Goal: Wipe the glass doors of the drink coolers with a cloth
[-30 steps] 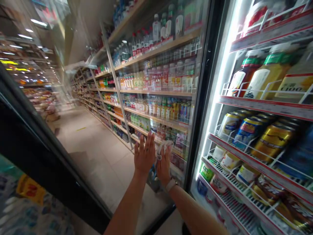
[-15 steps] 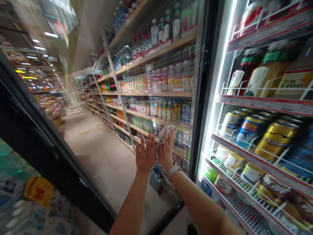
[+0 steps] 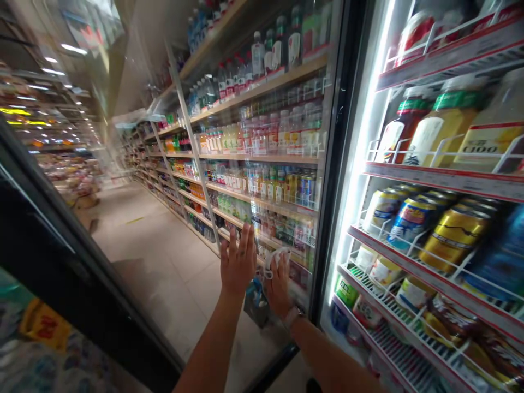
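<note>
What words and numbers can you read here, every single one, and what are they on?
"C100": on the label of the big bottle at the right of the fridge.
Too blurred to read: the red marks on the yellow sign, the print on the gold can and the blue can, and the shelf price strip.
Too small to read: labels on the bottles seen through the glass.

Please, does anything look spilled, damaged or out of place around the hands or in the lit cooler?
Nothing stands out: the white cloth is under the right hand at the glass door, and the cans stand on their shelf. Blur may hide small damage.
</note>
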A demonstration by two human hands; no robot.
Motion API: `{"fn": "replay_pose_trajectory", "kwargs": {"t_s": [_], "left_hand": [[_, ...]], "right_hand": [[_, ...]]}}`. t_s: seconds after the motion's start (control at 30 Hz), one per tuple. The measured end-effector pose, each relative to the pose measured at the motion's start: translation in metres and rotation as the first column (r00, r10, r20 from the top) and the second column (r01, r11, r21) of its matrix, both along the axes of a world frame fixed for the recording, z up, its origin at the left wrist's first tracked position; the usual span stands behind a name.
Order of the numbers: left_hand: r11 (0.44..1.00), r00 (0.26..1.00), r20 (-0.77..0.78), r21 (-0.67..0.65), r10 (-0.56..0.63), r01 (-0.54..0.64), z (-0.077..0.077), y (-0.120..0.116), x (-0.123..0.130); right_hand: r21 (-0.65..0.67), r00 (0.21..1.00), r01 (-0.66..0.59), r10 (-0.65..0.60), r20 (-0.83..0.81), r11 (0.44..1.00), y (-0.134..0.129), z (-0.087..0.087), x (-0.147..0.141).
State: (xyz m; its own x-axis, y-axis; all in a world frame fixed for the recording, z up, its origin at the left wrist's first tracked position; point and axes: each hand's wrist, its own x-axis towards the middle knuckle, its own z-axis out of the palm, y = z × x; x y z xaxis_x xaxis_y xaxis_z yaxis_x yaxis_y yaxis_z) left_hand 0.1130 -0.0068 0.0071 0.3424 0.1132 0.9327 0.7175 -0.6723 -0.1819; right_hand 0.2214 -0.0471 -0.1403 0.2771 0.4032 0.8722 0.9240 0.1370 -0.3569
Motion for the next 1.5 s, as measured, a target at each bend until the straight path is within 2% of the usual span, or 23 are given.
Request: {"fn": "replay_pose_trajectory", "kwargs": {"t_s": [0.07,0.23,0.3,0.33,0.37,0.43,0.5,0.63,0.7,0.73,0.77,0.83,0.9,1.03,1.1,1.13,1.17,1.23,1.37,1.5], "left_hand": [[1.000,1.000,0.000,-0.010,-0.001,0.001,0.000,0.000,0.000],[0.998,0.999,-0.011,0.044,0.034,-0.033,0.001,0.000,0.000],[0.998,0.999,-0.010,0.048,0.038,-0.037,0.001,-0.001,0.000],[0.998,0.999,-0.009,0.051,0.043,-0.043,0.001,-0.001,0.000],[0.997,0.999,-0.009,0.057,0.053,-0.053,0.001,-0.001,0.001],[0.993,0.996,-0.012,0.082,0.083,-0.082,0.001,-0.002,0.001],[0.991,0.995,-0.016,0.097,0.099,-0.097,0.002,-0.003,0.001],[0.989,0.994,-0.011,0.106,0.105,-0.103,0.002,-0.007,0.000],[0.989,0.994,-0.012,0.103,0.106,-0.104,0.002,-0.008,0.000],[0.991,0.995,-0.016,0.093,0.102,-0.100,0.002,-0.009,-0.001],[0.992,0.995,-0.021,0.079,0.097,-0.095,0.001,-0.009,-0.001],[0.995,0.996,-0.018,0.055,0.090,-0.089,0.000,-0.010,0.000],[0.995,0.996,-0.007,0.049,0.084,-0.084,-0.001,-0.010,0.001],[0.999,0.999,-0.006,0.011,0.050,-0.050,-0.003,-0.009,0.003],[0.999,0.999,-0.011,-0.009,0.042,-0.042,-0.003,-0.009,0.002],[0.999,0.999,-0.013,-0.006,0.047,-0.047,-0.004,-0.009,0.002],[0.998,0.998,-0.015,0.005,0.058,-0.058,-0.004,-0.010,0.002],[0.995,0.995,-0.022,0.039,0.093,-0.092,-0.003,-0.012,0.001],[0.986,0.990,-0.023,0.092,0.139,-0.136,0.000,-0.015,0.001],[0.993,0.995,-0.010,0.067,0.095,-0.094,0.001,-0.017,0.002]], "right_hand": [[0.017,1.000,-0.001,0.001,-0.011,1.000,0.005,0.025,0.005],[0.098,1.000,0.010,-0.010,0.004,0.995,0.021,0.129,0.020],[0.121,1.000,0.020,-0.022,0.012,0.992,0.025,0.154,0.022],[0.130,1.000,0.026,-0.028,0.010,0.991,0.026,0.159,0.022],[0.135,0.999,0.033,-0.034,0.006,0.990,0.026,0.158,0.021],[0.136,0.999,0.046,-0.044,-0.013,0.990,0.025,0.138,0.017],[0.119,0.998,0.050,-0.046,-0.033,0.992,0.023,0.103,0.011],[0.045,0.999,0.034,-0.032,-0.039,0.998,0.013,0.019,-0.001],[0.016,0.999,0.022,-0.021,-0.028,1.000,0.006,-0.010,-0.004],[0.005,1.000,0.010,-0.010,-0.016,1.000,0.004,-0.018,-0.003],[-0.004,1.000,-0.001,0.001,-0.005,1.000,0.002,-0.020,-0.002],[-0.008,1.000,-0.016,0.017,0.013,1.000,0.002,-0.006,0.004],[0.013,1.000,-0.011,0.011,0.013,1.000,0.006,0.029,0.012],[0.093,0.999,0.032,-0.032,-0.006,0.995,0.018,0.115,0.025],[0.136,0.999,0.046,-0.045,-0.009,0.990,0.021,0.139,0.027],[0.152,0.999,0.050,-0.049,-0.007,0.987,0.022,0.143,0.027],[0.160,0.999,0.051,-0.051,-0.004,0.986,0.022,0.141,0.026],[0.147,0.999,0.050,-0.051,0.003,0.988,0.021,0.124,0.023],[0.108,0.999,0.044,-0.045,0.006,0.993,0.011,0.066,0.010],[0.043,0.999,0.010,-0.012,0.038,0.999,-0.007,0.013,-0.001]]}}
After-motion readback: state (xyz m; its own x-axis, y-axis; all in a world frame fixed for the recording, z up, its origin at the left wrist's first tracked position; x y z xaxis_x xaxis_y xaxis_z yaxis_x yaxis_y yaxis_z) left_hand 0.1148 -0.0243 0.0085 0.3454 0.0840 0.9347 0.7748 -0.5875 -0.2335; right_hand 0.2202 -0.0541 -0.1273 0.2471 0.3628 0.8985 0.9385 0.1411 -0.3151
